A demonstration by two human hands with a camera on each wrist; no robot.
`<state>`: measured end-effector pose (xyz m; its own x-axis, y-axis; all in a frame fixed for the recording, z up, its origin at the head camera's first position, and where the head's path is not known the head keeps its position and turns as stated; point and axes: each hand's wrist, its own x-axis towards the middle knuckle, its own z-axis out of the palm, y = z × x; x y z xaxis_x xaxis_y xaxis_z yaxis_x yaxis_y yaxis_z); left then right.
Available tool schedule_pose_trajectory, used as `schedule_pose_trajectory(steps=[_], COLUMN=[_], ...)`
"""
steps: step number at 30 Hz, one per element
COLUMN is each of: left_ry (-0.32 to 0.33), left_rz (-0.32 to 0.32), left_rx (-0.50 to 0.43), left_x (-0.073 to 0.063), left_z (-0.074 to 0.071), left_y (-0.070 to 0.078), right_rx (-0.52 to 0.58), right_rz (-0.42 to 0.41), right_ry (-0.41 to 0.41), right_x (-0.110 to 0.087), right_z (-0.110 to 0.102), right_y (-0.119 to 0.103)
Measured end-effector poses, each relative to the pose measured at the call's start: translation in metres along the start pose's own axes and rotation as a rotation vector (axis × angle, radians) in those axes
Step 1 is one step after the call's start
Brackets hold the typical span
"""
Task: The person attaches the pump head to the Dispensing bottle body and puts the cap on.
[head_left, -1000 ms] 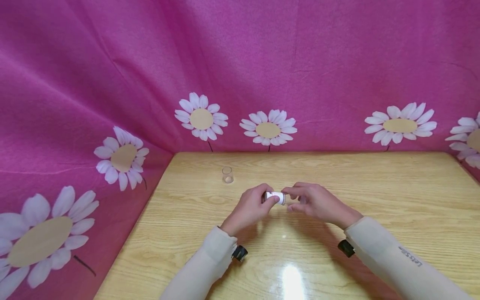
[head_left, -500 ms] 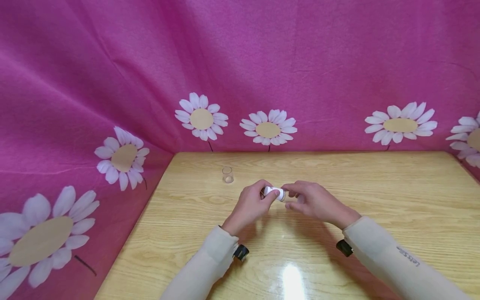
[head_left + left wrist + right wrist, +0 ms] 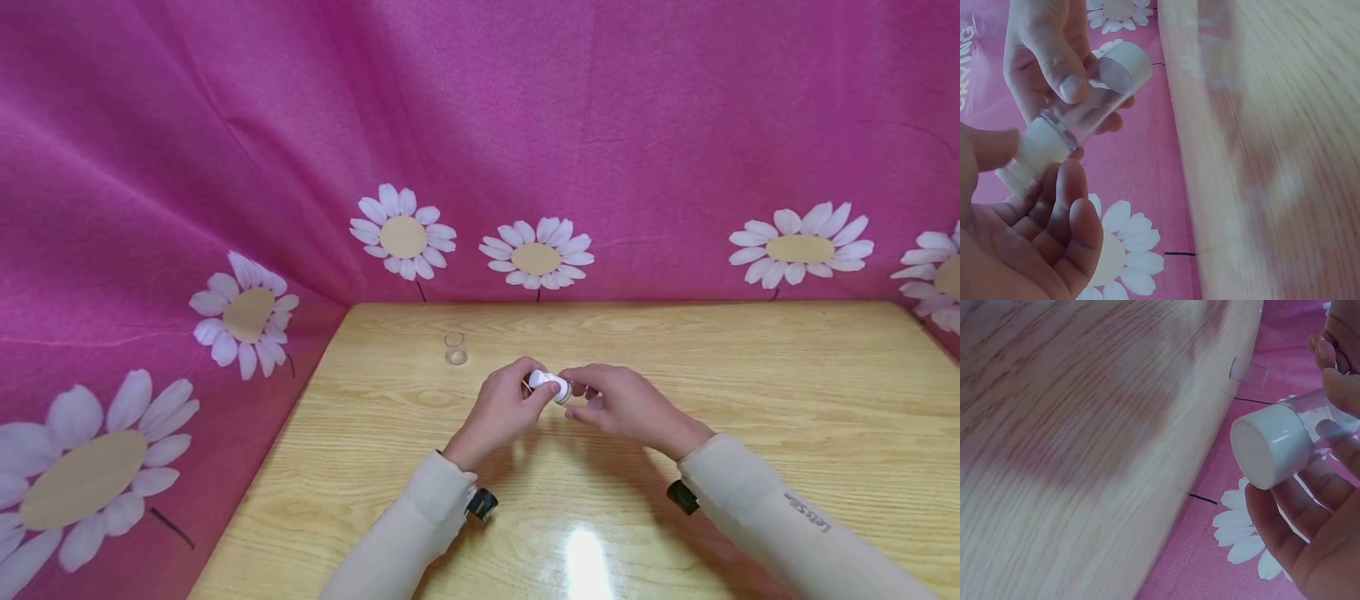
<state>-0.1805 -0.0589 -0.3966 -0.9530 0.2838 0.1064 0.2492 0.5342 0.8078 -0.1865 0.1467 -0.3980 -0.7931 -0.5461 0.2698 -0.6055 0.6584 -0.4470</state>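
Observation:
Between the hands, held over the table, is a small clear bottle [image 3: 1094, 103] with a white end piece [image 3: 1269, 444] and a white collar or pump-like top [image 3: 553, 387]. My left hand [image 3: 498, 408] pinches the white top between thumb and fingers. Around the clear body, my right hand [image 3: 633, 408] has its thumb and fingers curled. In the left wrist view the bottle slants, its white end piece pointing up and to the right. A thin ring shows where the top meets the body. Fingers hide part of the top.
A small clear cup-like cap [image 3: 455, 348] stands on the wooden table [image 3: 360, 433], behind and left of the hands. A pink cloth [image 3: 465, 125] printed with white daisies hangs at the back and left edges. Light glares off the tabletop near the front.
The bottle has tilted, its white top end rising slightly on the left. My right hand has shifted a little left, closer to the left hand. The clear cap has not moved.

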Motion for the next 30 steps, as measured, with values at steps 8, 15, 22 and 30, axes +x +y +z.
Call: schedule_pose_trajectory(steps=[8,15,22,30], left_ry=[-0.011,-0.035,-0.061,-0.088], left_rz=[-0.048,-0.048,-0.036,-0.041], left_rx=[-0.057,-0.038,-0.014,0.016], left_x=[-0.003,-0.006,-0.007,-0.004], left_z=[-0.004,-0.006,-0.004,-0.003], left_y=[0.001,-0.008,-0.013,-0.013], right_rx=[0.066,0.162,0.175,0.188], right_rz=[0.047,0.149,0.207,0.274], right_ry=[-0.011,-0.045,0.013,0.085], right_x=[0.002,0.009,0.026,0.037], right_z=[-0.003,-0.005,0.001,0.01], right_y=[0.001,0.006,0.013,0.027])
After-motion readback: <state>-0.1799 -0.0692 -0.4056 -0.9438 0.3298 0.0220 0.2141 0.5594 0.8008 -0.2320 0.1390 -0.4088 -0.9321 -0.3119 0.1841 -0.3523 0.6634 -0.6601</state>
